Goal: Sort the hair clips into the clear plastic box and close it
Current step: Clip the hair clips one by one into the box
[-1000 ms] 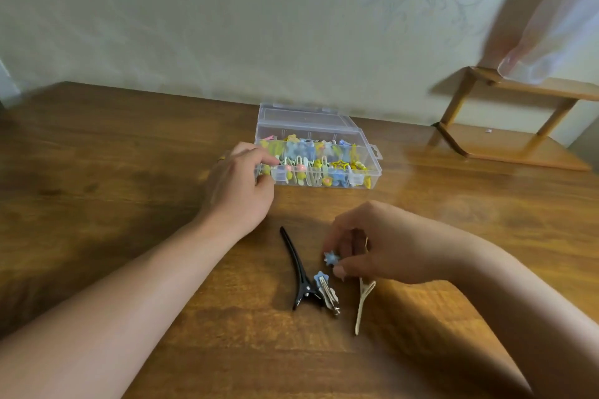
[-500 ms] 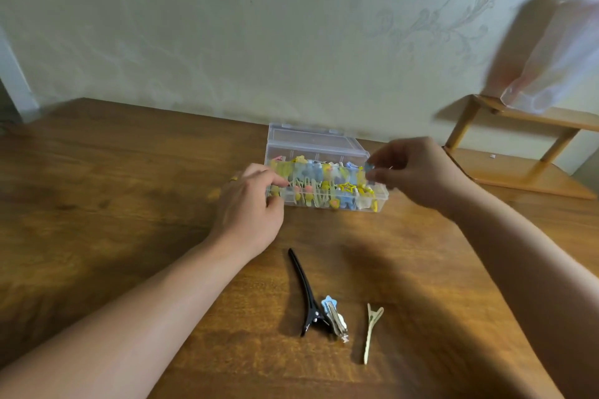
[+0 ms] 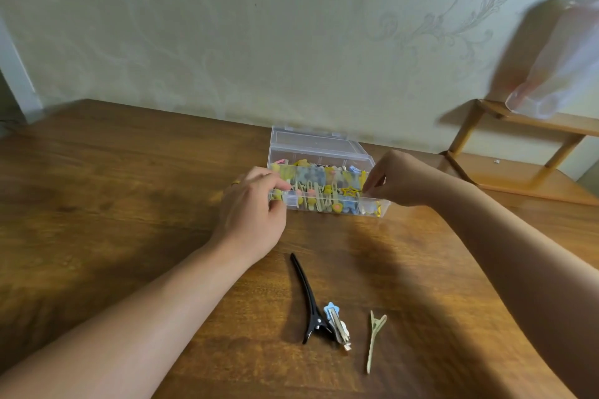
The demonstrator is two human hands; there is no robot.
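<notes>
Clear plastic box (image 3: 319,152), lid open, brims with coloured clips; left hand (image 3: 251,220) grips its corner, right hand's (image 3: 400,180) fingers pinch inside.

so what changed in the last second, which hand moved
The right hand picked a small blue clip off the table beside the clips, carried it up to the clear box and now reaches into its right end. The left hand stayed on the box; the three clips on the table lie unmoved.

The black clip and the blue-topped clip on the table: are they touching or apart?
Touching. The head view shows the blue-topped clip lying against the black clip at its hinge end, with no wood visible between them.
</notes>
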